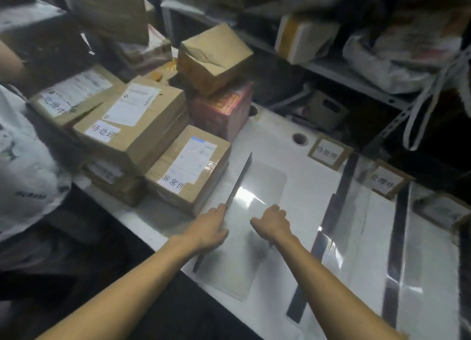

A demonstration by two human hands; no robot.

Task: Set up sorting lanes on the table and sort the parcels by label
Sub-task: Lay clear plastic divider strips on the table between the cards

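Lane-marking looks to be the step in hand, with sorting not yet begun. The taped parcels (132,125) sit stacked at the left far corner of the table (275,141), shut, their contents hidden. The left hand (211,227) curls its fingers on a dark strip (239,179) lying slantwise just beside the nearest parcel. Next, that strip likely needs squaring with the laid strips (331,212) further right. The right hand (272,222) rests knuckled on the top; I cannot tell whether it pinches anything. Lane cards (328,152) line the far edge, and the lanes below them hold no parcels.

Left hand (210,226), right hand (274,223) — both curled
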